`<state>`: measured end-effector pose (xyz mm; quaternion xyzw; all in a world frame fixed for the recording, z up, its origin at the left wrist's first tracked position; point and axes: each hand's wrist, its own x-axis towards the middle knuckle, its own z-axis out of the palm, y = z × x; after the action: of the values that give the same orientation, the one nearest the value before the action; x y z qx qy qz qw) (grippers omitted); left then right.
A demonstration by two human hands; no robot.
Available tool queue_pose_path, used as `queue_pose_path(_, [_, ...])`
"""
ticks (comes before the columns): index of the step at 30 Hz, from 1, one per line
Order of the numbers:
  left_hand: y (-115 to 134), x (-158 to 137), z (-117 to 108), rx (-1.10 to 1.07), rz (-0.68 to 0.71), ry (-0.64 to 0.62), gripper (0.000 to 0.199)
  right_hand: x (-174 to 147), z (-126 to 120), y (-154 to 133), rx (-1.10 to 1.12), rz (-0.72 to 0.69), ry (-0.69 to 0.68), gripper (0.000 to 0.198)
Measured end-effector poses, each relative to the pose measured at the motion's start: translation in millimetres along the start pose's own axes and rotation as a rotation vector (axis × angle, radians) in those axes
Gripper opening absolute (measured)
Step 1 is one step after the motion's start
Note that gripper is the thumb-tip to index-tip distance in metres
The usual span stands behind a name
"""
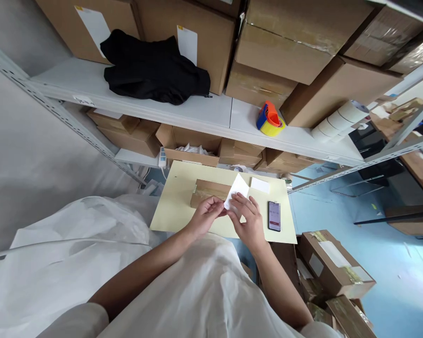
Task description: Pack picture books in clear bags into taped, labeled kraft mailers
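Both hands work on a small white paper sheet [240,185] held above a pale yellow table. My left hand [208,211] pinches its lower left corner between closed fingers. On the other side, my right hand [247,216] grips the sheet's lower right part, fingers laid over its face and thumb near the left fingertips. Behind the left hand lies a taped cardboard box [211,188], partly covered by hand and paper. A white stack of paper or card [260,184] rests just beyond the right hand. To the right of it lies a phone [274,216] with a lit screen.
The table [172,206] stands against a shelf [218,112] carrying large cartons, a black garment [155,70], a tape dispenser [270,120] and white rolls [340,121]. White plastic bags [74,244] bulge at the left. Taped cartons [334,263] are piled on the floor at the right.
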<state>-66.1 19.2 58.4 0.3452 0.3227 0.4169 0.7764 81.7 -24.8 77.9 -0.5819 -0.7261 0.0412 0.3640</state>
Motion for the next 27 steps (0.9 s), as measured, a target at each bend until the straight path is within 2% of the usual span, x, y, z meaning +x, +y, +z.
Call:
queue_pose_path(3, [-2, 0, -2, 0.142, 0.081, 0.032, 0.027, 0, 0, -4, 0.072, 0.01, -0.003, 0.019])
queue_pose_path(9, [-1, -6, 0, 0.236, 0.163, 0.007, 0.014, -3, 1, -8, 0.1, 0.017, 0.02, 0.021])
queue_pose_path(16, [6, -15, 7, 0.287, 0.153, 0.022, 0.011, -3, -5, -3, -0.051, -0.08, -0.035, 0.022])
queue_pose_path(27, [0, -15, 10, 0.473, 0.217, 0.104, 0.014, -3, -4, 2, -0.026, -0.071, -0.154, 0.026])
